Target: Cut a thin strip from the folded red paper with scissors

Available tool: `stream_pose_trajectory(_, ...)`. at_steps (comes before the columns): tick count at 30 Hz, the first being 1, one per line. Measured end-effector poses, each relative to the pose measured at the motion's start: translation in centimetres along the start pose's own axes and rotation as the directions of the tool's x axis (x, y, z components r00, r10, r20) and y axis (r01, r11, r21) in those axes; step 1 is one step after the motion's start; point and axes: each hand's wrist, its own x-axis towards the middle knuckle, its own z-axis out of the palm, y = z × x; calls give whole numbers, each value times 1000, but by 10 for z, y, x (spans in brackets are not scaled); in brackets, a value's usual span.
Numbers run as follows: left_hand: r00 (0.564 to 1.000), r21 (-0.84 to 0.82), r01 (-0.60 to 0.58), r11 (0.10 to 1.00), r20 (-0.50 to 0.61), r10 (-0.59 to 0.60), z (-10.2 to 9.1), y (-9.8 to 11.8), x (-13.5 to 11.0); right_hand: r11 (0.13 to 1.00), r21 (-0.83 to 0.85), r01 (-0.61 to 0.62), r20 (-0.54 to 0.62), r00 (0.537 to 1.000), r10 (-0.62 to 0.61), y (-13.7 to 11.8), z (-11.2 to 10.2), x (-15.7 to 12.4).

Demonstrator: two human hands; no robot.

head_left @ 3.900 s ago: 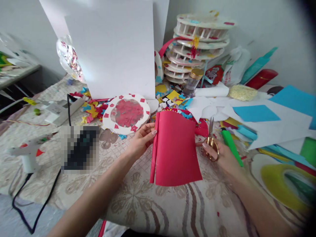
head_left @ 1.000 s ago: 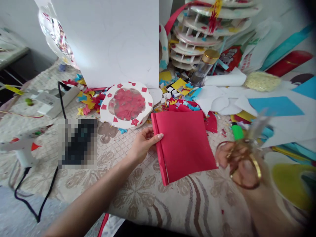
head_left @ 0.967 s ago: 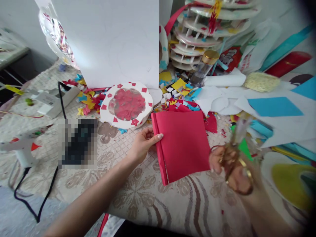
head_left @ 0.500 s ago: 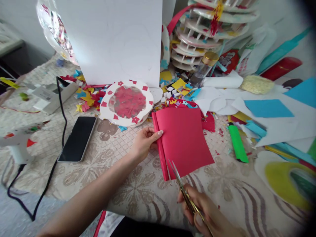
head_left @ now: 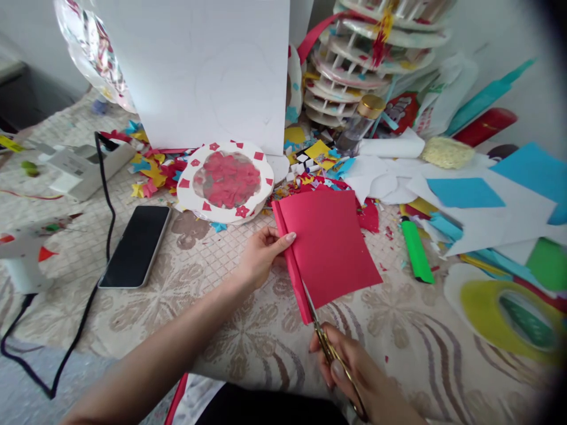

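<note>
A red sheet of paper point(head_left: 332, 242), folded in a narrow strip along its left side, is pinched between the thumb and fingers of my left hand point(head_left: 266, 251). My right hand point(head_left: 349, 366) grips gold-handled scissors point(head_left: 325, 342). Their blades lie at the lower end of the cut beside the folded strip, which is parted from the sheet there. Above my left hand is a round white paper piece point(head_left: 181, 192) with red cut shapes and a clear middle over red pieces. Some of my left fingers are hidden behind the paper.
A black phone point(head_left: 135, 248), a glue gun point(head_left: 26, 260) and its cable lie left. At the back stand a white board point(head_left: 212, 71) and a tiered paper structure point(head_left: 354, 65). Right are a green utility knife point(head_left: 417, 251), blue paper point(head_left: 465, 193) and a yellow tape roll point(head_left: 478, 307).
The scissors have closed further and sit lower along the folded strip. The gap between strip and sheet looks wider at the bottom. My left hand keeps its hold; the view has shifted slightly.
</note>
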Motion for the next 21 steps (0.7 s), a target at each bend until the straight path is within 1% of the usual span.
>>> stream_pose_trajectory(3, 1000, -3, -5, 1000, -3, 5, 2, -1, -2, 1000, 5, 3, 19, 1000, -3, -17, 1, 1)
stream_pose_trajectory(6, 1000, -9, -15, 1000, -3, 15, 3, -2, -4, 1000, 11, 9, 24, 1000, -9, -26, 3, 4)
stream_pose_trajectory(9, 1000, -22, -11, 1000, 8, 11, 3, -4, -5, 1000, 18, 5, 18, 1000, -5, -28, 4, 7)
stream_pose_trajectory(15, 999, -69, 30, 997, 32, -28, 3, -5, -6, 998, 21, 52, -12, 999, -52, -30, 6, 12)
stream_pose_trajectory(19, 998, -88, 47, 995, 32, -45, 3, -5, -6, 997, 25, 77, -40, 996, -76, -32, 8, 16)
stream_pose_trajectory(21, 999, -90, 49, 995, 24, -47, 4, -6, -6, 995, 21, 94, -37, 995, -93, -32, 9, 18)
